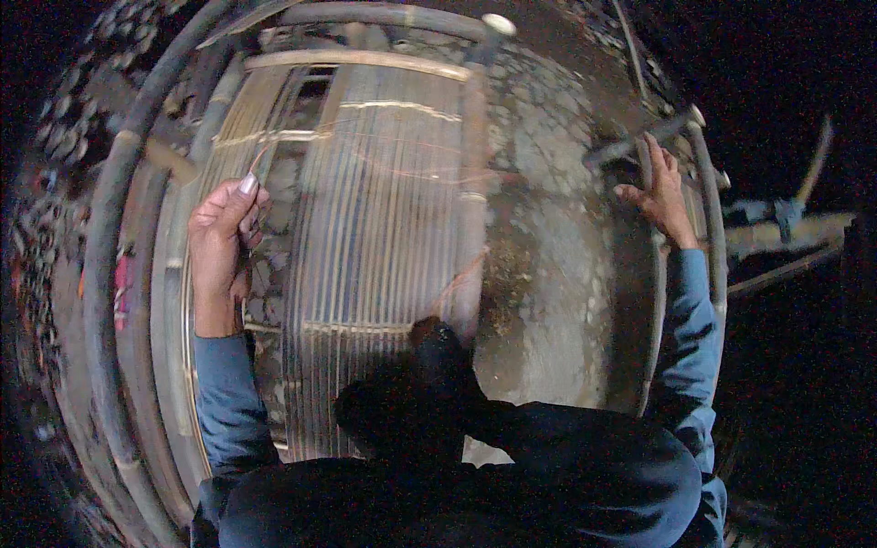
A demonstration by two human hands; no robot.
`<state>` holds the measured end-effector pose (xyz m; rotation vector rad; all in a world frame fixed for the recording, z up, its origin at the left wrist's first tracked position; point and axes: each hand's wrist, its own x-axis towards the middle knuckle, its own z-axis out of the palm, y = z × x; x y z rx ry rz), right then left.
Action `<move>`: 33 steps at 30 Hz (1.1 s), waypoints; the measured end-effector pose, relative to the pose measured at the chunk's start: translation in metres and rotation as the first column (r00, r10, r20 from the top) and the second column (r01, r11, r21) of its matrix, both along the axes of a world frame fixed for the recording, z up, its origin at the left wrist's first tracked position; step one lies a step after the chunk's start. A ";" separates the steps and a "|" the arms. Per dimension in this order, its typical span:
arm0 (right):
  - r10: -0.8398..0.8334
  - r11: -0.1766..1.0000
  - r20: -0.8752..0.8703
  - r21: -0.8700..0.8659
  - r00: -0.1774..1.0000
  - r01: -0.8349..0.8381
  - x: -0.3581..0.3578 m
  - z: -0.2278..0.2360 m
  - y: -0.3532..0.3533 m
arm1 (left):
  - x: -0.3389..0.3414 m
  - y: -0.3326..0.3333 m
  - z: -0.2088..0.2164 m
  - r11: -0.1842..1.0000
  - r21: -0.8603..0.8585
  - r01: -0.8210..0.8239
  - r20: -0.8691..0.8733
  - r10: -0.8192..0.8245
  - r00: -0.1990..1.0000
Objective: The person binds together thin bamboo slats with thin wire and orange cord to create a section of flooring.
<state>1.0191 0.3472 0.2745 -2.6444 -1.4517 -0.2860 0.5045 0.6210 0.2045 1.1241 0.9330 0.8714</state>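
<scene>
In front of me a wide band of pale and dark striped warp threads (375, 228) is stretched lengthwise on a bamboo frame (384, 13). My left hand (224, 215) is closed in a pinch above the band's left side. A thin orange-brown thread (259, 157) rises from between its thumb and fingers. Loose loops of a similar thread (393, 169) lie across the warp toward the right. My right hand (662, 190) is raised on the far right, fingers stretched and apart, beside a bamboo pole; I see nothing in it.
Light cross sticks (365, 327) run through the warp. A bamboo pole (114, 228) curves along the left, another (708, 183) along the right. Stony ground (548, 301) shows beside the warp. My dark-clothed legs (457, 484) fill the bottom. Blue cloth (786, 215) hangs at far right.
</scene>
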 end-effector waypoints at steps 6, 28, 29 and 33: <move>-0.045 0.997 -0.270 -0.071 0.962 0.027 -0.034 0.008 -0.162 | 0.098 -0.021 -0.032 0.959 -0.098 0.267 0.086 -0.259 0.962; 0.109 0.673 -0.985 -0.025 -0.132 0.739 -0.152 -0.083 -0.419 | 0.236 -0.018 -0.093 0.901 -0.219 0.374 -0.004 -0.384 0.923; -0.246 0.803 -0.958 -0.118 0.145 0.584 -0.137 -0.101 -0.389 | 0.232 -0.017 -0.085 0.920 -0.211 0.329 -0.055 -0.347 0.936; -0.254 0.926 -0.839 -0.068 0.482 0.370 -0.115 -0.152 -0.261 | 0.215 -0.009 -0.068 0.954 -0.158 0.255 -0.137 -0.277 0.951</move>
